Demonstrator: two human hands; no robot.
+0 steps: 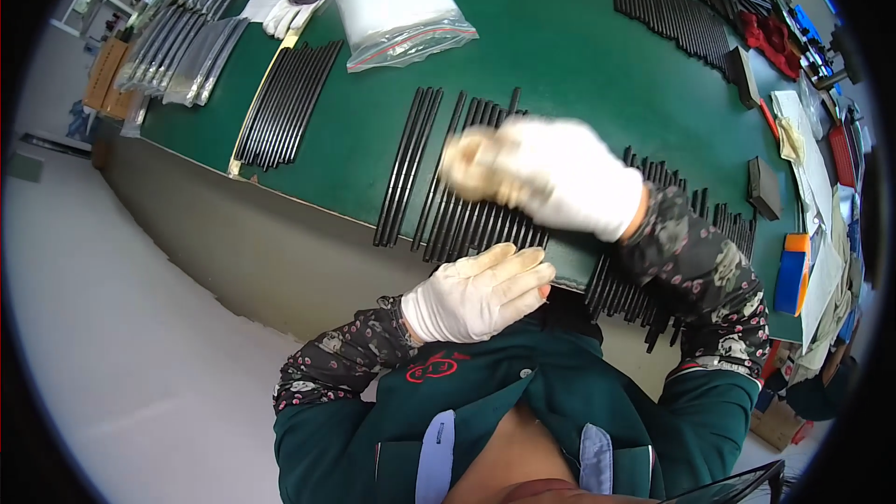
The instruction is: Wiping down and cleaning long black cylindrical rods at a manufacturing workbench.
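Several slim black rods (408,168) lie side by side on the green table in front of me, their near ends reaching its edge. Over the middle of this row is my white-gloved right hand (560,173). Its fingers are smeared by motion and bend downward, so whether they grip a rod cannot be made out. My left hand (481,294), in a white glove with yellowed fingers, is by the near ends of the rods. Its fingers are stretched out flat, with nothing seen in them. Another group of black rods (621,289) lies partly under my right forearm.
To the left, more rods (289,103) lie beside a yellow strip. Farther back is a clear zip bag (401,9) with white contents. Bagged rods (201,56) are stacked at the far left. On the right are a dark block (763,189) and a blue-and-orange box (792,275).
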